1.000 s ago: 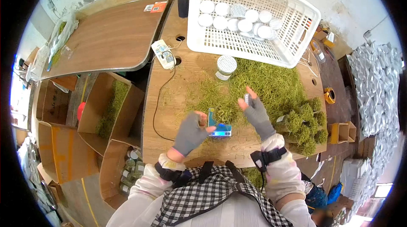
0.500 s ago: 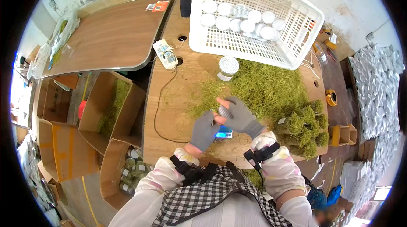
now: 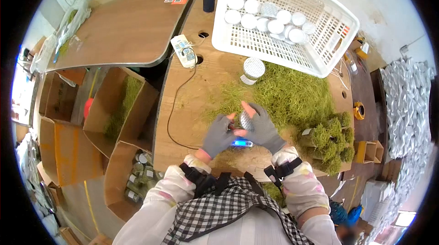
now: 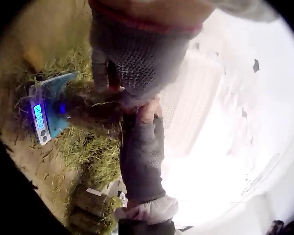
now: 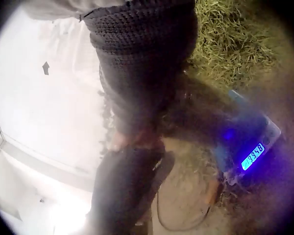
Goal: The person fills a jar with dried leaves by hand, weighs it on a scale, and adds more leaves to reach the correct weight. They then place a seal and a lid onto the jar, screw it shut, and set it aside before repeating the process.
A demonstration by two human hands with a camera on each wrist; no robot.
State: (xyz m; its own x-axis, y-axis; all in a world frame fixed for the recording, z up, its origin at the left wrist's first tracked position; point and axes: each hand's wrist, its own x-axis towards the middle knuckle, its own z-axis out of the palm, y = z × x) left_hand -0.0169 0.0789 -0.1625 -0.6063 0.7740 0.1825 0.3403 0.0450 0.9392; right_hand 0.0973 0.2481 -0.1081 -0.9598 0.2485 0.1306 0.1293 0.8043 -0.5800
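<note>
In the head view my two gloved hands meet over a small digital scale (image 3: 242, 143) with a lit blue display. My left hand (image 3: 218, 134) holds a jar (image 4: 95, 110) of moss, tilted on its side in the left wrist view, its glass blurred. My right hand (image 3: 265, 130) grips the round white lid (image 3: 247, 120) at the jar's mouth, thumb and fingers at its edge. The fingertips of both hands come together there and hide most of the jar from above. A closed jar (image 3: 253, 70) with a pale lid stands beyond the hands.
Loose green moss (image 3: 292, 92) covers the table's right half, with several moss-filled jars (image 3: 329, 142) at its front. A white basket (image 3: 283, 57) of lids stands behind. To the left are a power strip (image 3: 184, 50), its cable and cardboard boxes (image 3: 77, 153).
My right hand has moved left with the lid from over the moss to meet my left hand above the scale. The head view has shifted slightly.
</note>
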